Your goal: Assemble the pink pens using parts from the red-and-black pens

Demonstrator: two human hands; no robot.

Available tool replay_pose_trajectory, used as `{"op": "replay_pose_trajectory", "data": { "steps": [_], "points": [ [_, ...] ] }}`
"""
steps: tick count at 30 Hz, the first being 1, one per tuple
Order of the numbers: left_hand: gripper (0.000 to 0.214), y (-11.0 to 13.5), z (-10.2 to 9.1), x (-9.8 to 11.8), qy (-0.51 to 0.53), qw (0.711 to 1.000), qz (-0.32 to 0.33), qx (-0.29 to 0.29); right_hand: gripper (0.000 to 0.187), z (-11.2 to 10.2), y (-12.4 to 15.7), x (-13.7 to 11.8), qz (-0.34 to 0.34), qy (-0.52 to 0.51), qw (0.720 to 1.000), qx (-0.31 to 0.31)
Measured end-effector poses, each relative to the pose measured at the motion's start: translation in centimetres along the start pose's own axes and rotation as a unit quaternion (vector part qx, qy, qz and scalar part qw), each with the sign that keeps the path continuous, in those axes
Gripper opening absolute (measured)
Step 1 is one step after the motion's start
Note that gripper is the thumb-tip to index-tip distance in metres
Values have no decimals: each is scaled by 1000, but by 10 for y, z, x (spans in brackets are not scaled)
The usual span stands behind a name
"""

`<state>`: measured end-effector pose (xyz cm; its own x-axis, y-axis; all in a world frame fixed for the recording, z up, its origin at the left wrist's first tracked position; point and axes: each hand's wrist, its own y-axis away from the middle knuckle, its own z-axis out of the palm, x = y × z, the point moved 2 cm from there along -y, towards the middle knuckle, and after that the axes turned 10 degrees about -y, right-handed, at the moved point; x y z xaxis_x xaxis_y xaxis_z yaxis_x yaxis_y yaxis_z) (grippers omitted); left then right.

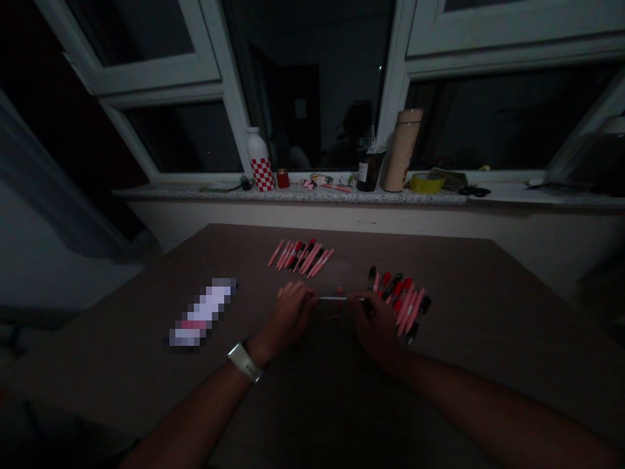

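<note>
My left hand [291, 311], with a pale watch band at the wrist, pinches one end of a thin pale rod [333, 298] that looks like a pen refill. The other end is between the fingers of my right hand [375, 326]. Held level, the rod spans the gap between both hands above the table. A small pink piece [332, 318] lies under it, too dim to identify. Close beside my right hand is a pile of pink, red and black pens [404, 305]. Beyond my left hand lies a row of similar pens [301, 257].
A blurred-out bright phone-like object [202, 316] rests on the brown table [244, 404] at left. On the windowsill stand a red-checked white bottle [261, 163], a beige flask [403, 150], a dark cup [370, 169] and a yellow tape roll [427, 183].
</note>
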<state>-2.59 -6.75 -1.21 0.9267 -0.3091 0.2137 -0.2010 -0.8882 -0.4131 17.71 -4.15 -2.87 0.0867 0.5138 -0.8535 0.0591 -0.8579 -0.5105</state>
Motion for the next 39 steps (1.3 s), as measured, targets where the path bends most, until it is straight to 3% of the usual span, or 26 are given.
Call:
{"op": "replay_pose_trajectory", "data": {
  "steps": [5,19,39],
  "points": [
    [19,-3,7,-3,-44,999,-21,-21,31,0,2,1,34,1,999,14],
    [13,-9,17,-8,-47,995,-78,-52,31,1,3,-3,10,2,1000,4],
    [11,-3,17,-4,-21,996,-49,-72,32,2,2,-3,22,16,1000,3]
  ]
}}
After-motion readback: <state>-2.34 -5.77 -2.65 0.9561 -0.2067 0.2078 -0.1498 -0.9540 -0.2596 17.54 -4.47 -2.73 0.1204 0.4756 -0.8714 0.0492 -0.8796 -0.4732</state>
